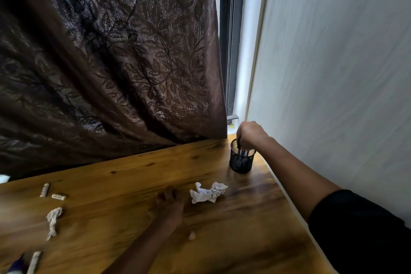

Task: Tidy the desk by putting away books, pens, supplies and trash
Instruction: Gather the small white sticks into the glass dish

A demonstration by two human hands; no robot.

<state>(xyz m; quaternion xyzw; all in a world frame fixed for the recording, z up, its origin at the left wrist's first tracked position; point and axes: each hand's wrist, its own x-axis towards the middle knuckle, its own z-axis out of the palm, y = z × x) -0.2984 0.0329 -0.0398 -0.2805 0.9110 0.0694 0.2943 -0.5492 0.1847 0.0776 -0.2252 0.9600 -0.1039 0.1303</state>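
A black mesh pen cup (242, 160) stands at the far right corner of the wooden desk (138, 176). My right hand (250, 134) hovers over its mouth, fingers curled down around a dark pen that reaches into the cup, where other pens show through the mesh. My left hand (172, 208) lies flat on the desk, fingers spread, just left of a crumpled white paper ball (208, 192). At the left lie a twisted paper scrap (53, 221), two small rolled papers (45, 189) (59, 196) and another roll (33, 262) at the near edge.
A brown patterned curtain (111, 62) hangs over the desk's far edge. A white wall (333, 73) runs along the right side, with a window frame (231, 40) between them. Something blue and blurred (16, 266) sits at the bottom left corner.
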